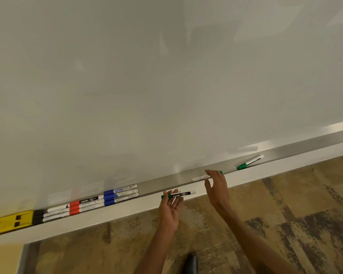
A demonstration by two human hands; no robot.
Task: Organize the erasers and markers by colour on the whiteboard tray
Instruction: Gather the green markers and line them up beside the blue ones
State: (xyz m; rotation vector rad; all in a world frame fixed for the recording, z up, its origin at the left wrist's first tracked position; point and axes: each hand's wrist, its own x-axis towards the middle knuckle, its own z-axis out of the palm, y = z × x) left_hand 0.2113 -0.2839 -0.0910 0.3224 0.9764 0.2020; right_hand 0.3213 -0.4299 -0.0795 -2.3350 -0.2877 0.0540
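Left hand [171, 207] pinching 1 green marker [179, 194]; right hand [217, 187] splayed, perhaps touching another marker [203, 177].

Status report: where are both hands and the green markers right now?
Left hand holds one green marker. Right hand reaching onto second green marker in tray. Third green marker lies further right. Nothing blocking.

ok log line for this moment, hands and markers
left hand: holds green marker | right hand: on second green marker in tray | third green: loose
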